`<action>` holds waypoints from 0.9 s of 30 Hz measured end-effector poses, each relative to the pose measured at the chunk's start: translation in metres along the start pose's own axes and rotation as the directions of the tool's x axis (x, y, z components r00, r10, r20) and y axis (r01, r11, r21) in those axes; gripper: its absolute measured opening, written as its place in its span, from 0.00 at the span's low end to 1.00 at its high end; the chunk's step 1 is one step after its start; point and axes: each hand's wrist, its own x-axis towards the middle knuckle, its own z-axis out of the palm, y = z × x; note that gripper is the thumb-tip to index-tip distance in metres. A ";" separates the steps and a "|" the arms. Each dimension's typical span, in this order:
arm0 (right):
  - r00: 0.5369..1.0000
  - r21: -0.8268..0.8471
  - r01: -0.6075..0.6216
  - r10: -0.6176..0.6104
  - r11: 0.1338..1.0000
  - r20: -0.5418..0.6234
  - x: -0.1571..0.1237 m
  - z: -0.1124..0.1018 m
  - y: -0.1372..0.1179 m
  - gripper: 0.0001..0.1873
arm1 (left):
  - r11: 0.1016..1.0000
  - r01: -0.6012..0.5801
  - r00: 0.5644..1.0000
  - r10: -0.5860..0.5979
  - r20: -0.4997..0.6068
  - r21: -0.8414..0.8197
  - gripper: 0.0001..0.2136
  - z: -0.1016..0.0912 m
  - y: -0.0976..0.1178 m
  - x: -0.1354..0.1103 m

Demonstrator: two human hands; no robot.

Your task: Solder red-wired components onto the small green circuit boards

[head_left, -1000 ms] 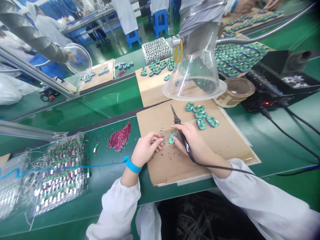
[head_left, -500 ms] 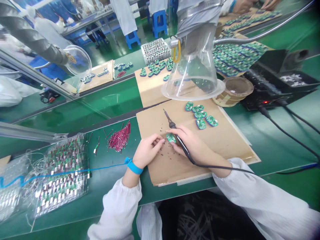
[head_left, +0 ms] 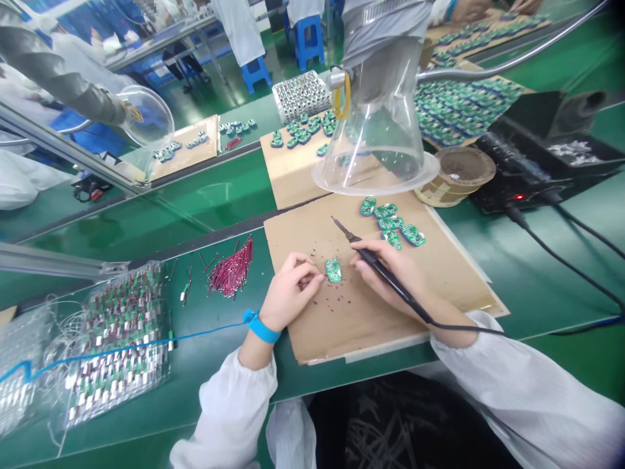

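Observation:
A small green circuit board (head_left: 333,270) lies flat on a brown cardboard sheet (head_left: 371,326), with dark specks scattered around it. My left hand (head_left: 293,284) rests just left of the board, its fingertips pinched together. Anything between them is too small to tell. My right hand (head_left: 385,270) grips a black soldering iron (head_left: 375,262) like a pen. The iron's metal tip (head_left: 339,225) points up and left, clear of the board. Several finished green boards (head_left: 389,223) sit in a cluster beyond my right hand.
A clear plastic fume hood (head_left: 375,130) hangs over the far cardboard edge. Red-sleeved wires (head_left: 232,270) and a bagged stack of boards (head_left: 117,345) lie left. A solder-station box (head_left: 537,169) and a round tin (head_left: 459,170) stand right. Co-workers' hands show far back.
My right hand has moved right, off the board, and the iron now lies flatter with its tip further from the board. The board is now fully visible. My left hand has barely moved.

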 end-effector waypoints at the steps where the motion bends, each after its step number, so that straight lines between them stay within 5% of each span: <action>1: 0.999 0.048 -0.035 0.035 0.998 -0.013 -0.002 -0.002 0.002 0.17 | 1.000 -0.009 1.000 0.009 0.004 -0.008 0.08 0.001 0.000 0.000; 8: 0.979 0.329 -0.041 0.104 0.943 -0.176 -0.008 -0.002 0.004 0.16 | 0.998 -0.016 1.000 0.017 0.025 -0.056 0.09 0.000 0.001 0.001; 17: 0.950 0.228 -0.057 0.123 0.972 -0.287 -0.012 -0.010 0.004 0.09 | 0.995 -0.046 0.995 0.053 0.080 -0.089 0.07 -0.001 -0.002 0.001; 27: 0.985 0.196 0.033 0.001 0.980 -0.170 -0.011 -0.015 0.002 0.05 | 0.997 -0.013 0.996 0.019 0.084 -0.073 0.07 -0.001 0.002 0.004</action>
